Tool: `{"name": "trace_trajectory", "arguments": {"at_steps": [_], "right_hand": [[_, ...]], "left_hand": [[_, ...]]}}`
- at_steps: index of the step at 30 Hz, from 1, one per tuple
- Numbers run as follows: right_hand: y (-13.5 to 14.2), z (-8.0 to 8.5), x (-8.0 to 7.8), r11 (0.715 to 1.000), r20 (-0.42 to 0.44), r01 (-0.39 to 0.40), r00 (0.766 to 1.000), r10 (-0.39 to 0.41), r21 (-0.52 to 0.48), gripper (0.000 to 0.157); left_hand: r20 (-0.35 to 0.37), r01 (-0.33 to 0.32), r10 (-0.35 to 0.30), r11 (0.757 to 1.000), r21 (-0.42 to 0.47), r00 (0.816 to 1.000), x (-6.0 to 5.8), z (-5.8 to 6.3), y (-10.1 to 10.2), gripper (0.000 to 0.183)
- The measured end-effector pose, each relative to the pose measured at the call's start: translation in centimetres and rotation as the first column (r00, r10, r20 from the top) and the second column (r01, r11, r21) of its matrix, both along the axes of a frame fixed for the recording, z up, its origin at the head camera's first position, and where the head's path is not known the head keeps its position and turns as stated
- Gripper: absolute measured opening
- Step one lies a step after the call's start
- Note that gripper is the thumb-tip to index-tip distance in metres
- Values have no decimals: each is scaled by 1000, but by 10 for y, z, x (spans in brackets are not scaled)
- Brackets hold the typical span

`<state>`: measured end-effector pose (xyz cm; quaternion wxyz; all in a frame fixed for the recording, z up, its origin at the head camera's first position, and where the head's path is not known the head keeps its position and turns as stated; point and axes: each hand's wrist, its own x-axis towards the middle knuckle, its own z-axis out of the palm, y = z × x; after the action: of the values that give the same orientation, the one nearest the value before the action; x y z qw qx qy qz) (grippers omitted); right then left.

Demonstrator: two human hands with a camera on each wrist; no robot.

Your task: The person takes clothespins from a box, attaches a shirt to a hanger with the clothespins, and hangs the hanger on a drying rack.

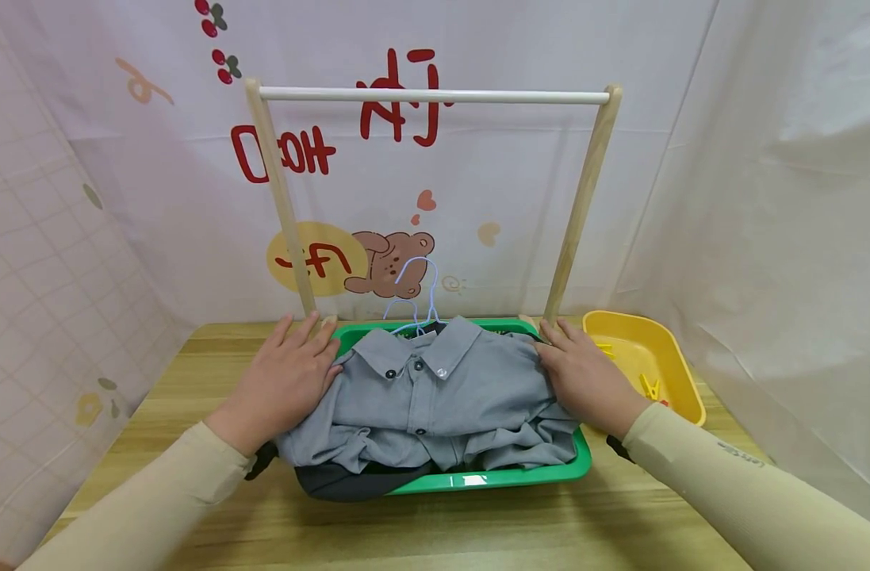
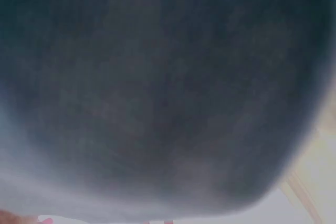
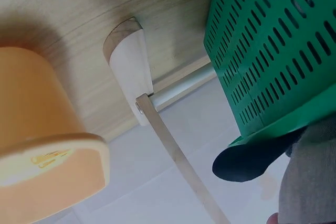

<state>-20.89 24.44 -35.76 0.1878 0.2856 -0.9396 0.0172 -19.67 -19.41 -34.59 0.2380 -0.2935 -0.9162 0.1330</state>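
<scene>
A grey collared shirt (image 1: 445, 396) lies bunched on top of a green basket (image 1: 492, 480), its collar toward the back. Two light-blue wire hangers (image 1: 433, 289) poke up behind the collar. My left hand (image 1: 285, 381) rests at the shirt's left side, fingers extended forward. On the opposite side, my right hand (image 1: 584, 373) touches the shirt's edge with its fingers also pointing away from me. Dark fabric (image 1: 356, 482) hangs over the basket's front left rim. Blurred grey cloth (image 2: 157, 93) fills most of the left wrist view. The right wrist view shows the basket's slotted side (image 3: 278, 45).
Behind the basket stands a wooden rack (image 1: 580, 214) with a white crossbar (image 1: 435, 96). To the right sits a yellow bin (image 1: 634, 329) containing yellow clothespins (image 1: 650, 387). Everything stands on a wood-grain table (image 1: 477, 531), with printed white curtains (image 1: 520, 47) around it.
</scene>
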Motion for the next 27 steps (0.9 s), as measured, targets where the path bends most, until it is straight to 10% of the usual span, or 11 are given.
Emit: {"name": "trace_trajectory", "arguments": {"at_steps": [9,27], "right_hand": [[0,13,-3,992,145,64,988,-48,-107,43],[-5,20,-6,982,154,52,988,-23,-181,36]], "left_hand": [[-102,54,-49,998,40,994,-10,7,0,43],[-202,132,-113,988,84,973,-23,22,6,42]]}}
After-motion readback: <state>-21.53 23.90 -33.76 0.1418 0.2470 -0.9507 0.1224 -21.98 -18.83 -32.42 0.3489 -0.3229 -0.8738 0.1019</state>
